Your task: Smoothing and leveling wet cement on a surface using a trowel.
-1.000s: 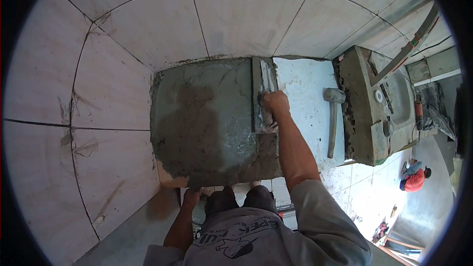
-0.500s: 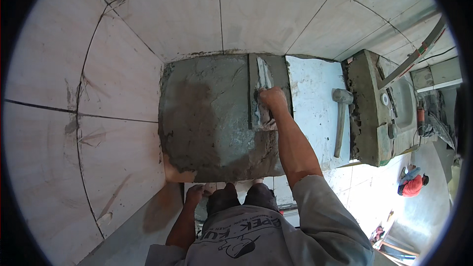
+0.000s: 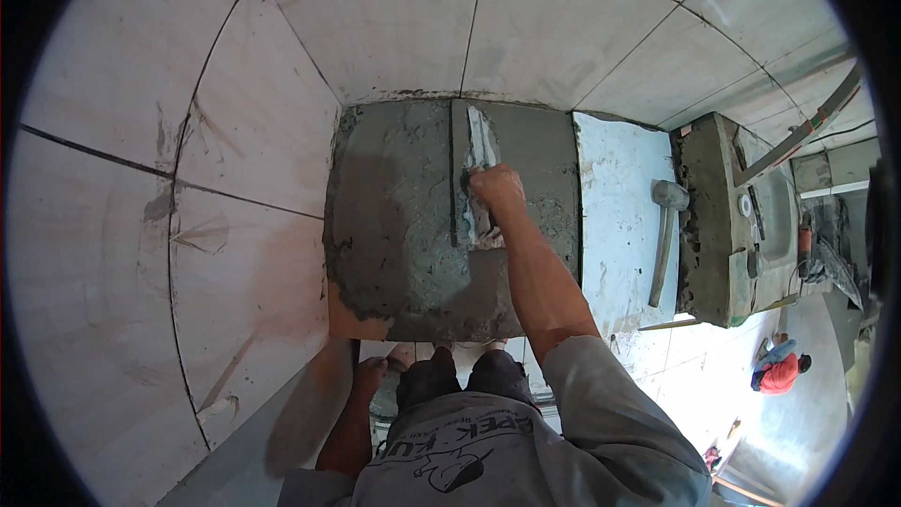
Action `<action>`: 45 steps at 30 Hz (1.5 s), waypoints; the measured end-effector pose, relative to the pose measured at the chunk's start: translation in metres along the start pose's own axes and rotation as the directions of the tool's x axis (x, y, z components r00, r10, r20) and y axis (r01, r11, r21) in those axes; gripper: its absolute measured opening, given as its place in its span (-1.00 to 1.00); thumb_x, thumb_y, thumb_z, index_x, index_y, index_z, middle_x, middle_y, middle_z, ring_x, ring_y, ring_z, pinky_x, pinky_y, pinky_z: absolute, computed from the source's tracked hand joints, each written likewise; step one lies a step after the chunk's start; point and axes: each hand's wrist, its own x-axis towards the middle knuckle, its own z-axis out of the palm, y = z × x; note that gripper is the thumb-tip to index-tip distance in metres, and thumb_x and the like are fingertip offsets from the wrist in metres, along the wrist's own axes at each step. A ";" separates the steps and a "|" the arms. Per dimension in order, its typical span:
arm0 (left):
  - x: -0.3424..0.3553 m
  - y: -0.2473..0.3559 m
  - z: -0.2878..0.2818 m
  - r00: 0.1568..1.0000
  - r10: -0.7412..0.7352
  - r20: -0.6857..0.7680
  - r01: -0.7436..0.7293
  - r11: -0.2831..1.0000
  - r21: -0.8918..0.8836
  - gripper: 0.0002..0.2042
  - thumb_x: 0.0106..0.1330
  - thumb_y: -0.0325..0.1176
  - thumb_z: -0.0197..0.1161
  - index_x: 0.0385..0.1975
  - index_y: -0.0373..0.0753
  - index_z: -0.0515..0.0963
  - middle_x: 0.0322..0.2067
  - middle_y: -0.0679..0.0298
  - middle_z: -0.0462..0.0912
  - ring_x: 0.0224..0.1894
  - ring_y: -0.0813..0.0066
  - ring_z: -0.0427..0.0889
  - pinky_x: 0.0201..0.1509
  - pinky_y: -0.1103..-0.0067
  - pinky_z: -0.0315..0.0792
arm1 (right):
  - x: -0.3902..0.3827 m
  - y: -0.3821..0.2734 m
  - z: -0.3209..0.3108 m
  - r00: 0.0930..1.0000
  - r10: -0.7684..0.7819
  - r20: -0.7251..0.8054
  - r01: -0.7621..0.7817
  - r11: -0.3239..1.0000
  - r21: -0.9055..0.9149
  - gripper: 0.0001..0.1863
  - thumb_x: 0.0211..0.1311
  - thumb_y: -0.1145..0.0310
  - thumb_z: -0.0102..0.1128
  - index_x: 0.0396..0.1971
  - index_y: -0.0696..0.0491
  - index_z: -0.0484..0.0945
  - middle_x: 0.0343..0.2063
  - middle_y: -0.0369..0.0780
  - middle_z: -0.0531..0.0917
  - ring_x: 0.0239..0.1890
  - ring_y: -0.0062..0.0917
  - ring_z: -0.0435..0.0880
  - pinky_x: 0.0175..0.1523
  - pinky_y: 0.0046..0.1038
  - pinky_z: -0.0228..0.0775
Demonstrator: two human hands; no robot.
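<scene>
My right hand point(image 3: 497, 190) is closed round the handle of a long rectangular plastering trowel point(image 3: 480, 136), which lies flat on wet grey mortar point(image 3: 427, 225). The mortar covers a counter-like slab in the tiled corner. It looks smooth to the right of the trowel and rough and lumpy to its left. My left hand point(image 3: 370, 374) hangs low beside my leg, just off the slab's front edge, near a roundish container point(image 3: 383, 401). The left fingers are too dark and small to make out.
Right of the mortar, a white tile point(image 3: 619, 253) carries a mallet point(image 3: 670, 195). Beyond it stands a rough cement block with a basin point(image 3: 779, 211), crossed by a long straight bar point(image 3: 807, 127). Tiled walls point(image 3: 394, 28) border the back and left. Another person point(image 3: 781, 374) crouches far right.
My right hand has drawn the trowel leftward over the mortar, and a wider smooth strip shows on its right. The whole view has shifted slightly. My left hand stays low by my leg.
</scene>
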 end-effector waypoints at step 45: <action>-0.074 -0.057 0.066 0.935 -0.246 -0.256 0.179 0.949 -0.260 -0.69 0.23 -0.20 0.13 -0.24 -0.32 0.60 -0.49 0.26 0.60 -0.48 0.49 0.53 -0.29 0.53 0.43 | 0.094 -0.057 -0.026 0.623 -0.519 0.585 0.780 0.470 -0.413 -0.49 0.19 -0.13 0.02 -0.28 0.07 0.61 -0.28 -0.02 0.63 -0.18 -0.15 0.58 -0.05 -0.19 0.39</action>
